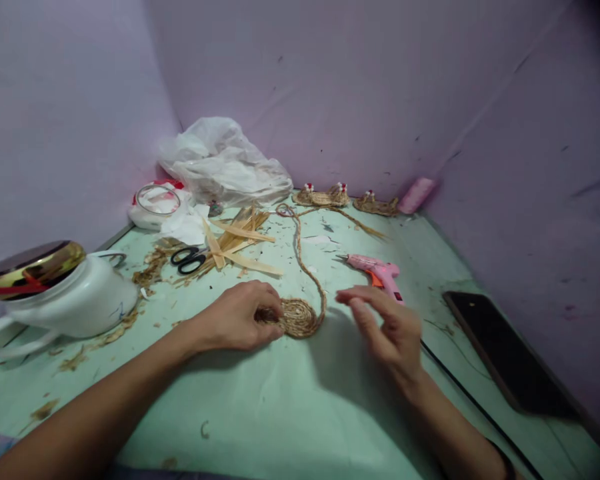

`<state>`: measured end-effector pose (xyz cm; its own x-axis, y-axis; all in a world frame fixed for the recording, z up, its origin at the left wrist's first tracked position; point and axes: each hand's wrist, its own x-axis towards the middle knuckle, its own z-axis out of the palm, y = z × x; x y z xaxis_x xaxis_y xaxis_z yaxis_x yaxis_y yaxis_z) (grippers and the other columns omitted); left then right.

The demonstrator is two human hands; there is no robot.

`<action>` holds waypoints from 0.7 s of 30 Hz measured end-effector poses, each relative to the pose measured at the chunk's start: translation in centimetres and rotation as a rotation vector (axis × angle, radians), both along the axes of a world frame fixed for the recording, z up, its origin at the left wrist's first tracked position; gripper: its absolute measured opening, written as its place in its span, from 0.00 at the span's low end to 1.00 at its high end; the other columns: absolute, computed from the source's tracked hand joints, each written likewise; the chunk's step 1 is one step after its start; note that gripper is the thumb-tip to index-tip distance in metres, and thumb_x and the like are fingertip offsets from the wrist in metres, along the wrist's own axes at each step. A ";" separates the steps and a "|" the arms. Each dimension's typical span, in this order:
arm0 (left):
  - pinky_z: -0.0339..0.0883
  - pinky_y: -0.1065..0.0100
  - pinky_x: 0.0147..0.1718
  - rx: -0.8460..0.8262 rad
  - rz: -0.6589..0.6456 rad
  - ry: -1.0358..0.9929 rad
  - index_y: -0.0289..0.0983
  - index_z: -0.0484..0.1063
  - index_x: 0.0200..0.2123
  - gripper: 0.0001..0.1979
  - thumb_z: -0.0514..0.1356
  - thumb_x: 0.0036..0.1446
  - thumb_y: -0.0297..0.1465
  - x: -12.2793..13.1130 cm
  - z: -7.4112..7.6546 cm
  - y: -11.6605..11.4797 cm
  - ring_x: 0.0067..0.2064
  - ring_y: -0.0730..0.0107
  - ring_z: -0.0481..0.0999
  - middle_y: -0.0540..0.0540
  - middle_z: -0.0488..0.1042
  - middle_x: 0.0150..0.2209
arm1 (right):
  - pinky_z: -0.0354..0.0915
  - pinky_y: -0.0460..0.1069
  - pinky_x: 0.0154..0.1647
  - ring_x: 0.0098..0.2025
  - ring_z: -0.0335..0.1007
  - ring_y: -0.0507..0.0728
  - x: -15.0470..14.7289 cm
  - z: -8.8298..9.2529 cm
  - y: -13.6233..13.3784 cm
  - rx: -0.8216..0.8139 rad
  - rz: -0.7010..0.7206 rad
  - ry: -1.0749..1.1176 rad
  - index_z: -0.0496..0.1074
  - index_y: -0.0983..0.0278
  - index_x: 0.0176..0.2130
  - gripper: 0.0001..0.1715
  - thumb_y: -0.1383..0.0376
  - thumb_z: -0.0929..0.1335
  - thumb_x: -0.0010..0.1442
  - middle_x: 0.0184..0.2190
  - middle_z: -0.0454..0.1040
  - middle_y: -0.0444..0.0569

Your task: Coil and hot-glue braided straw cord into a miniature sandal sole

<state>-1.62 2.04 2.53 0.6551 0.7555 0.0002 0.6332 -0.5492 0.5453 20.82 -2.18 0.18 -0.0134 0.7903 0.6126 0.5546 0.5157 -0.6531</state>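
Note:
A flat coil of braided straw cord (299,317) lies on the table in front of me. My left hand (247,315) grips its left end, fingers curled over the edge and hiding that part. From the coil's right side the loose braid (307,267) runs up toward the back of the table. My right hand (385,327) hovers to the right of the coil, apart from it. Its index finger and thumb are stretched out, with nothing visible between them. Just behind that hand lies a pink glue gun (375,268), nozzle pointing left.
Black-handled scissors (188,260) and straw strips (240,233) lie left of centre. A white teapot (75,300) stands at left, a phone (505,350) at right. Small woven pieces (323,198), a pink thread spool (416,195) and a plastic bag (225,167) sit along the back.

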 end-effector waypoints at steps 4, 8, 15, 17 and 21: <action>0.64 0.59 0.48 0.131 0.072 -0.010 0.36 0.74 0.40 0.15 0.60 0.45 0.29 0.1 0.4 -0.4 0.47 0.59 0.71 0.43 0.74 0.45 | 0.67 0.50 0.32 0.31 0.72 0.55 1.7 0.8 0.5 -0.147 -0.249 0.275 0.74 0.62 0.36 0.12 0.59 0.64 0.60 0.29 0.76 0.47; 0.62 0.52 0.48 0.215 0.060 0.159 0.34 0.70 0.47 0.24 0.58 0.42 0.27 1.5 -0.4 -1.4 0.48 0.52 0.69 0.38 0.72 0.46 | 0.66 0.49 0.31 0.32 0.72 0.56 1.7 1.0 0.9 -0.196 -0.296 0.242 0.74 0.62 0.32 0.13 0.57 0.64 0.58 0.31 0.77 0.48; 0.66 0.53 0.43 0.246 0.195 0.193 0.33 0.73 0.41 0.19 0.56 0.42 0.27 1.7 -0.9 -1.5 0.42 0.53 0.71 0.38 0.72 0.38 | 0.64 0.51 0.34 0.37 0.74 0.61 4.4 2.2 1.7 -0.322 -0.607 -0.027 0.76 0.62 0.37 0.19 0.56 0.61 0.59 0.34 0.79 0.51; 0.67 0.55 0.45 0.369 0.290 0.070 0.32 0.72 0.44 0.21 0.56 0.43 0.28 1.1 -0.9 -1.1 0.45 0.53 0.70 0.37 0.71 0.42 | 0.63 0.53 0.33 0.38 0.74 0.64 5.9 2.8 2.0 -0.457 -0.768 -0.166 0.76 0.62 0.40 0.20 0.55 0.61 0.58 0.36 0.78 0.53; 0.65 0.53 0.50 0.662 0.483 -0.167 0.31 0.68 0.48 0.23 0.56 0.45 0.29 -0.3 -0.8 0.0 0.49 0.53 0.69 0.35 0.69 0.46 | 0.62 0.56 0.32 0.41 0.73 0.70 7.5 3.6 2.6 -0.809 -0.755 -0.417 0.76 0.62 0.40 0.28 0.49 0.58 0.58 0.38 0.78 0.58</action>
